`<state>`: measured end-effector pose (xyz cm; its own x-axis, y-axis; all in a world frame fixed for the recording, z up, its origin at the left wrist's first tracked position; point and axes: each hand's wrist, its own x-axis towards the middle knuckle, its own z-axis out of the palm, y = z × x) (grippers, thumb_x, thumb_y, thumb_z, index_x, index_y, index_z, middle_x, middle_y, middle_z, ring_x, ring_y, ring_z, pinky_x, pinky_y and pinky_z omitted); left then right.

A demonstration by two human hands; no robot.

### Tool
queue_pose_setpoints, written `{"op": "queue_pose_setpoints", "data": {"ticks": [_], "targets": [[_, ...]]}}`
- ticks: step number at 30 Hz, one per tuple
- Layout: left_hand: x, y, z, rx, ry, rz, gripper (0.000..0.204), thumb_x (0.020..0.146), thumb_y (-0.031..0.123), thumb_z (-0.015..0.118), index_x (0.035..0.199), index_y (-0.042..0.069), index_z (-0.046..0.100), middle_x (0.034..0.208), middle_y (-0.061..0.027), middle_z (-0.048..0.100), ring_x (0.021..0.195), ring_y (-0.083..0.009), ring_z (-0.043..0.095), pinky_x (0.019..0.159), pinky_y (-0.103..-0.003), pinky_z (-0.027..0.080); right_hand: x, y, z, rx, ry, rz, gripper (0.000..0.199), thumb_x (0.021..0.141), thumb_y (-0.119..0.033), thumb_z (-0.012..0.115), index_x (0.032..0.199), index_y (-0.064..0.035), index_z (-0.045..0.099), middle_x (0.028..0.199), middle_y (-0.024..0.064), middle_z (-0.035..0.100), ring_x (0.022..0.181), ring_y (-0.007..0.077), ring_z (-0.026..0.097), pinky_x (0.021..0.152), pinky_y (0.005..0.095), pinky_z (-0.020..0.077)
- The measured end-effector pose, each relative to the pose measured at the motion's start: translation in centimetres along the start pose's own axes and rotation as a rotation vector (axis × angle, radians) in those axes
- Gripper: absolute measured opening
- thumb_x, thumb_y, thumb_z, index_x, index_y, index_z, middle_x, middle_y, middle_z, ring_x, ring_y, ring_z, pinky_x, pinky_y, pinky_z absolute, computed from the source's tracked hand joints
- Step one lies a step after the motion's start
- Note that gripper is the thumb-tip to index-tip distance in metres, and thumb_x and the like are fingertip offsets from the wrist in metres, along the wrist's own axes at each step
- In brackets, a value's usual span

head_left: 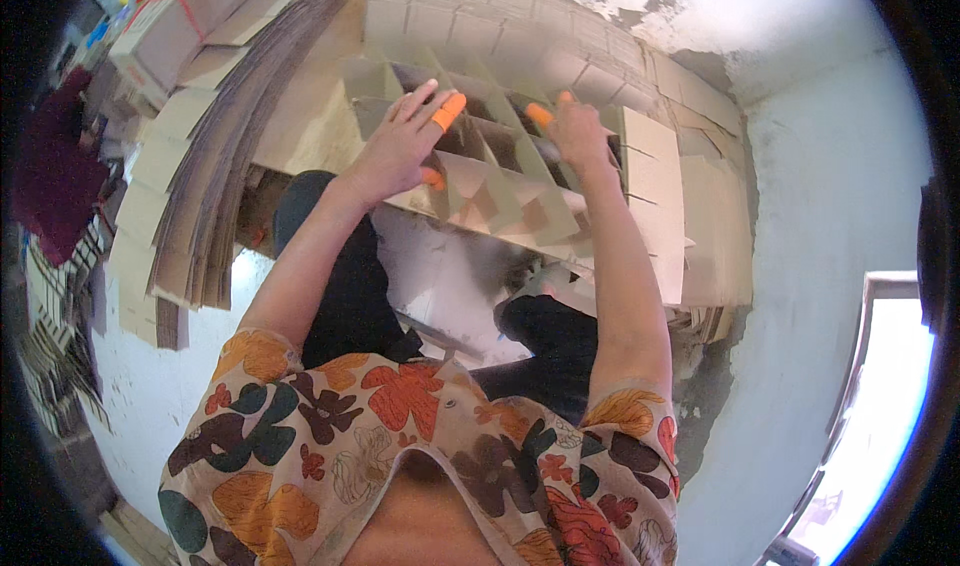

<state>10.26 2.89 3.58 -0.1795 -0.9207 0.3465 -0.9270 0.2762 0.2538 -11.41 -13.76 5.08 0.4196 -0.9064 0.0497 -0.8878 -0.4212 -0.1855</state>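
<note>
Floral shirt cloth fills six o'clock. At twelve, a thin-walled cardboard grid sits under the left hand, its orange-capped fingers spread; the right hand half-curls at one o'clock, grip unclear.

We cannot see the palm of the left hand; the slotted cardboard behind blurs, and the lower edge crops the shirt.

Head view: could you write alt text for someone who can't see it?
Seen from above, a person's left hand and right hand, both wearing orange finger covers, are at a grid of crossing tan cardboard dividers. Slotted tan cardboard sheets are stacked to the left, with more to the right, near a pale blue wall.
</note>
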Motion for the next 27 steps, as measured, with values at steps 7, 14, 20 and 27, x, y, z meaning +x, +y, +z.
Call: {"op": "queue_pose_setpoints", "data": {"ticks": [7,14,20,27], "targets": [[6.7,-3.5,2.7,0.008,-0.094,0.087,0.094,0.056,0.013,0.079,0.135,0.000,0.031,0.147,-0.0090,0.023,0.138,-0.0312,0.015,0.109,-0.040,0.027,-6.2,-0.5,-3.4,0.252,0.133,-0.343,0.059,0.080,-0.040,0.065,0.122,-0.0022,0.050,0.111,0.0212,0.058,0.102,0.0383,0.054,0.087,0.0431,0.0441],[10.1,-4.7,4.2,-0.121,-0.237,0.047,0.106,0.051,0.016,0.081,0.141,0.010,0.025,0.140,-0.0126,0.034,0.130,-0.0328,0.029,0.106,-0.039,0.030,-8.2,14.6,-6.5,-0.209,0.139,0.256,0.092,0.070,-0.049,0.072,0.137,-0.0006,0.031,0.123,0.0225,0.051,0.115,0.0343,0.049,0.098,0.0387,0.0381],[10.9,-4.1,3.9,-0.182,-0.340,-0.071,0.099,0.053,0.017,0.081,0.139,0.016,0.031,0.115,-0.0144,0.055,0.106,-0.0323,0.048,0.094,-0.043,0.035,-8.9,24.2,-4.0,0.297,0.136,0.267,0.081,0.064,-0.041,0.079,0.122,0.0053,0.046,0.118,0.0205,0.056,0.107,0.0279,0.056,0.090,0.0369,0.0427],[9.9,-4.8,4.1,-0.087,-0.333,-0.054,0.042,0.057,0.016,0.077,0.094,0.007,0.059,0.091,-0.0169,0.061,0.086,-0.0359,0.055,0.074,-0.042,0.043,-10.1,24.5,-6.5,0.610,0.006,0.480,0.044,0.063,-0.024,0.081,0.092,0.0041,0.064,0.080,0.0079,0.065,0.071,0.0149,0.059,0.065,0.0296,0.0473]]}}
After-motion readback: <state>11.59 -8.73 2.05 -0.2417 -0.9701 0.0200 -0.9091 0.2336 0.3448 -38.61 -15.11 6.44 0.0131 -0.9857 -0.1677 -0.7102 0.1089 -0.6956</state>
